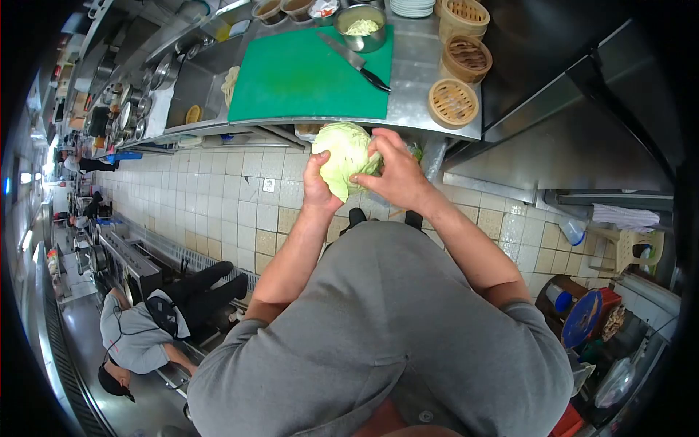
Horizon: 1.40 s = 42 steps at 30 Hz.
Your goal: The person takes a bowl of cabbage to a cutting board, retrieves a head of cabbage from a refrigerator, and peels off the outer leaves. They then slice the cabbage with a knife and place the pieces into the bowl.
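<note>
A pale green head of cabbage (341,154) is held up in front of my body, just off the near edge of the counter. My left hand (318,180) grips its left side, thumb on the leaves and the other fingers hidden behind. On the right side, my right hand (397,169) has its thumb and fingers bent against the outer leaves. Beyond the cabbage lies a green cutting board (291,73). A knife with a black handle (375,79) rests on the board's right part, beside a metal bowl (362,36) of chopped pale pieces.
Bamboo steamers (453,103) stand along the counter's right side, near stacked white plates (412,7). A sink (196,91) is left of the board. Behind me to the left, another person (142,328) works at a counter. The floor is tiled.
</note>
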Each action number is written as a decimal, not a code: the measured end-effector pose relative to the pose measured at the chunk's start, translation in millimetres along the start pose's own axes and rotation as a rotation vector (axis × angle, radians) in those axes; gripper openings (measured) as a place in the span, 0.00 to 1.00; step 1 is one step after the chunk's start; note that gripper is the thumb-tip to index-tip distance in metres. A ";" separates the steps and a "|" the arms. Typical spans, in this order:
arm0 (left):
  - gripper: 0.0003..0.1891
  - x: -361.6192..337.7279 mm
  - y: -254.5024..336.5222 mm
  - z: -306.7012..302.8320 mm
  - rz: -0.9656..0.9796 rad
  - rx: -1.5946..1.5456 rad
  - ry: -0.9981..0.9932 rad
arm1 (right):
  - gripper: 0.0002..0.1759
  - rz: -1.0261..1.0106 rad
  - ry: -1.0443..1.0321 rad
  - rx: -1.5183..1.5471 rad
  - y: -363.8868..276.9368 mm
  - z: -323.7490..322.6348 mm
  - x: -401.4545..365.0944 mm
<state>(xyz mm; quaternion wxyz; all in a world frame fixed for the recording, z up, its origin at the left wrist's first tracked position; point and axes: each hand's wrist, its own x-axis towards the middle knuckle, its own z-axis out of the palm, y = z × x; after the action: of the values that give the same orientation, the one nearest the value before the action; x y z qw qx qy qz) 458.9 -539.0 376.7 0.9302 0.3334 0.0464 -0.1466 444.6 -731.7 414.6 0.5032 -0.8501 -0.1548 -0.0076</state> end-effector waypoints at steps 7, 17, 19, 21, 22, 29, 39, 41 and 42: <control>0.37 1.6 -0.5 -1.1 0.026 -0.015 0.050 | 0.19 0.120 0.058 0.161 19.1 11.6 1.8; 0.39 4.2 11.2 -3.4 -0.028 -0.127 0.108 | 0.14 0.067 0.067 0.360 67.2 -9.5 10.9; 0.39 4.3 14.6 -4.0 -0.035 -0.143 0.109 | 0.14 0.072 0.083 0.391 76.2 -18.0 12.3; 0.39 3.8 16.0 -2.8 -0.045 -0.158 0.108 | 0.13 0.295 0.135 0.539 68.0 -32.3 13.8; 0.39 2.7 16.2 -1.9 -0.060 -0.179 0.115 | 0.11 0.321 0.113 0.546 73.6 -31.9 14.0; 0.39 -1.8 11.8 17.2 -0.237 -0.275 0.171 | 0.21 0.299 0.007 0.676 71.4 -19.1 11.5; 0.39 4.5 -3.2 15.8 -0.177 -0.245 0.241 | 0.41 0.274 0.067 0.347 43.7 14.8 7.7; 0.41 0.7 -0.9 23.2 -0.188 -0.285 0.211 | 0.24 0.112 0.119 0.159 49.8 10.7 9.4; 0.41 -0.5 -0.1 25.6 -0.188 -0.285 0.212 | 0.24 0.113 0.117 0.159 49.0 7.1 10.0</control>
<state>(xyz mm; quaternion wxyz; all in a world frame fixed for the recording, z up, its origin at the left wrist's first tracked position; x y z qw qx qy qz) 458.1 -555.1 396.5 0.9401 0.2061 0.1953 -0.1887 466.4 -745.0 370.9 0.5770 -0.8130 -0.0770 -0.0166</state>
